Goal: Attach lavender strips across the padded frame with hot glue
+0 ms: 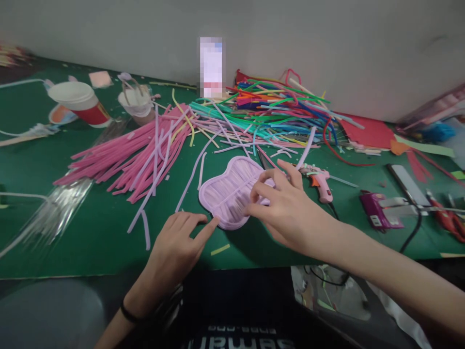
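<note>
Pipe-cleaner panel (228,194), lilac and lobed, lies on the green surface (90,232) beside pink pipe cleaners (119,155); left hand (174,247), open, touches its lower rim with a forefinger, right hand (286,208), fingers spread and curled, presses its right side

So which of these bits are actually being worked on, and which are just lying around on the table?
In hand: lilac ribbed shape, touched by left hand and right hand; lilac strand at the right fingers.
Lying untouched: pink glue gun, pile of pink strands, heap of coloured strands, paper cup, red sheet.
</note>
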### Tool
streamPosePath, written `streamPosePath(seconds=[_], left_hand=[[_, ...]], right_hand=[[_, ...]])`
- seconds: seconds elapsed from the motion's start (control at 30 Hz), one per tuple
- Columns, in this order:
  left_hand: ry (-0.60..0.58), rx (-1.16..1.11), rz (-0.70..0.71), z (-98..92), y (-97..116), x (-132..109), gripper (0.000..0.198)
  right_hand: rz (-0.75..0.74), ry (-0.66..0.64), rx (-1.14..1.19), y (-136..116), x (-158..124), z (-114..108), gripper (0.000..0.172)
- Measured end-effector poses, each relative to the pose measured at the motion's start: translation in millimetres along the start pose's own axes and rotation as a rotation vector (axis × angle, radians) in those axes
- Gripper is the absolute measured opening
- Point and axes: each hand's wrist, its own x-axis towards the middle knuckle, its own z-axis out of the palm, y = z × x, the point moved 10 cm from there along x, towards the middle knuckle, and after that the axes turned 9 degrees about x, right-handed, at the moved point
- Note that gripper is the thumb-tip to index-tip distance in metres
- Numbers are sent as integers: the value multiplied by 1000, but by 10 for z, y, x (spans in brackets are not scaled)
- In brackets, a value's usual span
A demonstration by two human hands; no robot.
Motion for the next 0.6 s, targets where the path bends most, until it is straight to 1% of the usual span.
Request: streamPosePath(seconds=[0.2,0.37,0.6], left_hand=[[-5,-28,-12,15,-35,-1,32],[2,-33,3,27,-31,-5,36],[-17,-58,-16,57,-53,1,33]], right_hand=[[-66,-39,15,2,114,35,34],[-59,-65,93,56,177,40,39],[-42,-92,143,145,233,125,33]])
